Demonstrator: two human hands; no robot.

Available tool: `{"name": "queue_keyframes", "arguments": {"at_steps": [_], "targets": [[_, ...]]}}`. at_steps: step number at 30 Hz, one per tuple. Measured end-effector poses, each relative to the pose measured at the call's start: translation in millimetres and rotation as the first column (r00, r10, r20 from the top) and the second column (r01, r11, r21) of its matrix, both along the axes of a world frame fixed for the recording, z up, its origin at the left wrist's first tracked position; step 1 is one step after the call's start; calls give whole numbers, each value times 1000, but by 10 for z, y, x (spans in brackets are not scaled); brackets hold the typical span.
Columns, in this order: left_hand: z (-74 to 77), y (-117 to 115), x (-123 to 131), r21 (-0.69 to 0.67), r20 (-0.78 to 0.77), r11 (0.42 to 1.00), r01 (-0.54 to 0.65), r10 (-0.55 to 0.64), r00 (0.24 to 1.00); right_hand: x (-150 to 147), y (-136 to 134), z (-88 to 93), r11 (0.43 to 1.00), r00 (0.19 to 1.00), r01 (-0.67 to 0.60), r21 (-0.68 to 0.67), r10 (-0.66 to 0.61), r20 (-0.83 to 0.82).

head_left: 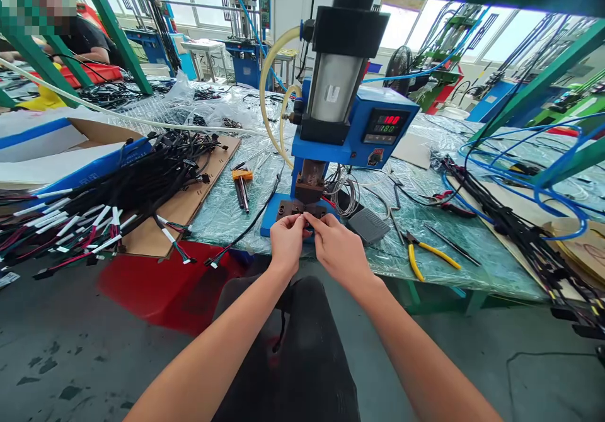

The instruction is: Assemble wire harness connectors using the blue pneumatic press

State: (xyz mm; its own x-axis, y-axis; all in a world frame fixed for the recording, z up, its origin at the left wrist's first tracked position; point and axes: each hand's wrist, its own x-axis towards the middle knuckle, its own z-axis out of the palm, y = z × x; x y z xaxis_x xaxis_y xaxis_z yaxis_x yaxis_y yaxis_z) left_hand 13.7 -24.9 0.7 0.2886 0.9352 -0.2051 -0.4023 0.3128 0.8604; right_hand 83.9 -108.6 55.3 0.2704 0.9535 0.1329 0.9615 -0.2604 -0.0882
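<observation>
My left hand (pixel 287 239) and my right hand (pixel 341 245) meet at the front of a blue press (pixel 362 119) with a digital display. Their fingertips are pinched close together just before the dark metal die (pixel 286 208) at its base. Whatever lies between the fingers is too small and too covered to name. Above them sits the press's dark upper block (pixel 309 190). A black cable (pixel 258 217) with a white connector lies on the table left of my left hand.
A pile of black cables (pixel 161 170) with white-sleeved ends covers cardboard on the left. Yellow-handled pliers (pixel 437 255), tweezers (pixel 454 244) and a grey foot pedal (pixel 368 223) lie right of the press. More cables (pixel 520 223) lie far right. A person (pixel 87 38) sits at the back left.
</observation>
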Motion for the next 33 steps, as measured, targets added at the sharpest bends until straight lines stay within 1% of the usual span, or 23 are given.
{"name": "queue_keyframes", "arguments": {"at_steps": [3,9,15,25,33], "targets": [[-4,27,12,3,-8,1000,1,-1,1000,28,24,-11,1000,1000,-1,5,1,2],[34,79,12,-5,-24,1000,26,-26,999,49,62,0,1000,1000,-3,-2,3,9],[65,80,0,-26,-32,999,44,-45,998,44,91,23,1000,1000,6,-23,-5,11],[28,70,-4,-10,-33,999,44,-44,998,69,108,60,997,1000,23,-68,-22,11],[17,67,-10,1,-44,999,54,-54,998,106,117,-28,1000,1000,10,3,-10,-5]]}}
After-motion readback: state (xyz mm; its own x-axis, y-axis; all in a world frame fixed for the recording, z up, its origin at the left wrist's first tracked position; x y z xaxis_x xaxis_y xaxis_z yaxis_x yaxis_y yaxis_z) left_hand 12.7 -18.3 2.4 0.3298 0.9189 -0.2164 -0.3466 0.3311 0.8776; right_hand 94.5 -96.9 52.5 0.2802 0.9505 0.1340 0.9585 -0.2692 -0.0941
